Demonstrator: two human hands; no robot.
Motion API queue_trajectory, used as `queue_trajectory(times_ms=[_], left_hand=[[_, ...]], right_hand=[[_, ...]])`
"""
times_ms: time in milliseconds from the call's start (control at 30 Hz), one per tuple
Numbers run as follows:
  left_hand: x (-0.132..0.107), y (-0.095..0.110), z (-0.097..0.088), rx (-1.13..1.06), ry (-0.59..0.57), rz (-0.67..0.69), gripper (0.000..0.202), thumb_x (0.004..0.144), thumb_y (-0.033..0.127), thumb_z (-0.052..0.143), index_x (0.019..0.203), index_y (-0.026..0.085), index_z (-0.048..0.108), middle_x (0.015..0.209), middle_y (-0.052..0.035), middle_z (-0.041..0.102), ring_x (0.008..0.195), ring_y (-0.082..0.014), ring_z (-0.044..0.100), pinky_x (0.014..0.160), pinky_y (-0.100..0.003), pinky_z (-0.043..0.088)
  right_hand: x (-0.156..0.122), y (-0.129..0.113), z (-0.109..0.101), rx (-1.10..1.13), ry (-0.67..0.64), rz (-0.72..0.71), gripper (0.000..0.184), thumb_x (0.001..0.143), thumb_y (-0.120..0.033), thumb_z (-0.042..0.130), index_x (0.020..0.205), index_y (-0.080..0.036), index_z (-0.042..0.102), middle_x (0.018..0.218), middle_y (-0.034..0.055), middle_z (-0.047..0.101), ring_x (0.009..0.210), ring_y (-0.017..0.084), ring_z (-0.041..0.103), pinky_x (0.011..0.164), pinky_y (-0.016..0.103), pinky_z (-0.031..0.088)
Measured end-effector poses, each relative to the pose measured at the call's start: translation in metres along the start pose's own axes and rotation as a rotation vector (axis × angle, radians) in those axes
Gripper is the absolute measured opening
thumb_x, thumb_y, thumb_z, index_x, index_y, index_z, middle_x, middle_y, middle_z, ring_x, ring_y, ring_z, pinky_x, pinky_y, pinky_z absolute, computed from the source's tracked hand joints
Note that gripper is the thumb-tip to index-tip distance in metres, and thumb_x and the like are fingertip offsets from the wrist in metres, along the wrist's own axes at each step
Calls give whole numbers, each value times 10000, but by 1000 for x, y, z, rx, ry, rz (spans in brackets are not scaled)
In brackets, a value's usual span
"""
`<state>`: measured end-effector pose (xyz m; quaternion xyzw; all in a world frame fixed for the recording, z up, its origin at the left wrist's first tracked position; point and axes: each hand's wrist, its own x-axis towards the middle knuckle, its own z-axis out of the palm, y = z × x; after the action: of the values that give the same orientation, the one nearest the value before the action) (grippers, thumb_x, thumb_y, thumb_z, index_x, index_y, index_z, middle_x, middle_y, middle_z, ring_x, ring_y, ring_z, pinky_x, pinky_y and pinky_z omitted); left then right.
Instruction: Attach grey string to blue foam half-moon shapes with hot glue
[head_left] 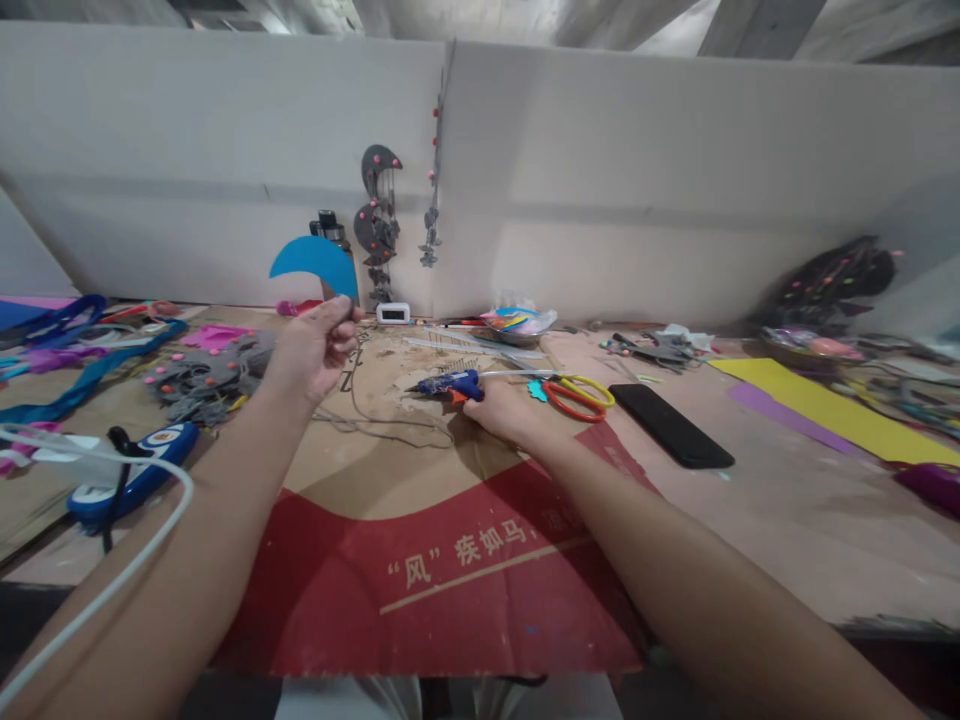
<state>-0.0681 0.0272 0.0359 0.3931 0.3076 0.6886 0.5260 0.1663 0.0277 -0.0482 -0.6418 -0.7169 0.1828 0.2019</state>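
Note:
A blue crescent cut-out (316,256) is raised above the table, one end pinched in the fingers of my left hand (324,343). Lower and to the right, my right hand (497,408) is closed around the handle of a blue glue gun (452,384), whose tip points left over the cardboard. A clear glue stick (517,373) sticks out behind the gun. Just right of my right hand lie scissors (579,398) with red and yellow handles, beside a small turquoise cut-out (537,391).
Red-and-brown cardboard (337,560) covers the table before me. A black phone (670,425) lies right, near yellow sheets (832,405). Grey pieces with pink dots (210,378) and a blue power strip (139,475) are left. A white cable crosses my left forearm. Grey crescent hangings (377,225) hang on the wall.

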Motion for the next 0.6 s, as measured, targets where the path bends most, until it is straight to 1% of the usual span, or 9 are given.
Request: queue_trajectory(times_ms=[33, 100, 200, 267, 333, 400, 500, 600], left_hand=[[-1, -4, 2, 32, 2, 10, 116, 792, 101, 576, 679, 125, 575, 656, -19, 591, 449, 1, 427, 356, -100, 269], [-4, -12, 3, 91, -11, -1, 70, 740, 124, 627, 677, 117, 595, 652, -27, 597, 444, -8, 440, 352, -104, 277], [-6, -26, 1, 161, -26, -40, 77, 691, 142, 669, 674, 102, 605, 647, -33, 599, 449, -17, 451, 356, -105, 292], [-6, -38, -1, 203, -10, -63, 122, 667, 169, 698, 651, 101, 598, 628, -31, 596, 446, -19, 450, 373, -108, 311], [-7, -48, -3, 253, -20, -110, 154, 658, 201, 712, 638, 98, 599, 622, -34, 596, 448, -23, 455, 374, -115, 309], [-7, -56, -5, 286, -18, -132, 167, 646, 217, 725, 647, 100, 605, 637, -41, 611, 450, -27, 460, 375, -123, 309], [-7, -61, -7, 308, -9, -138, 175, 628, 220, 740, 660, 105, 612, 644, -44, 622, 456, -34, 471, 388, -133, 323], [-6, -62, -9, 326, -26, -114, 184, 620, 231, 745, 646, 106, 614, 624, -40, 614, 457, -39, 473, 396, -144, 323]], right_hand=[[1, 1, -1, 32, 6, 19, 181, 709, -302, 553, 803, -162, 618, 724, 105, 653, 613, 210, 594, 556, 291, 407], [3, 4, -2, 112, 61, 25, 224, 709, -308, 538, 871, -169, 607, 784, 95, 658, 663, 213, 603, 593, 302, 426], [5, 7, -6, 233, 217, 21, 324, 701, -279, 522, 998, -152, 548, 900, 103, 647, 757, 209, 608, 650, 306, 446], [5, 6, -8, 323, 288, 19, 383, 695, -253, 512, 1059, -137, 493, 935, 117, 633, 762, 204, 606, 642, 305, 456], [3, 2, -11, 463, 314, -13, 425, 696, -225, 494, 1109, -146, 435, 954, 116, 626, 729, 190, 607, 599, 295, 463], [-3, -5, -14, 648, 303, -97, 440, 710, -208, 469, 1141, -179, 387, 1020, 107, 614, 704, 168, 609, 544, 270, 462], [-15, -18, -19, 869, 220, -260, 395, 741, -223, 452, 1128, -219, 376, 1106, 76, 589, 664, 123, 588, 489, 230, 447], [-26, -28, -22, 907, 151, -346, 296, 773, -278, 462, 1060, -211, 436, 1001, 42, 609, 587, 89, 513, 478, 218, 427]])
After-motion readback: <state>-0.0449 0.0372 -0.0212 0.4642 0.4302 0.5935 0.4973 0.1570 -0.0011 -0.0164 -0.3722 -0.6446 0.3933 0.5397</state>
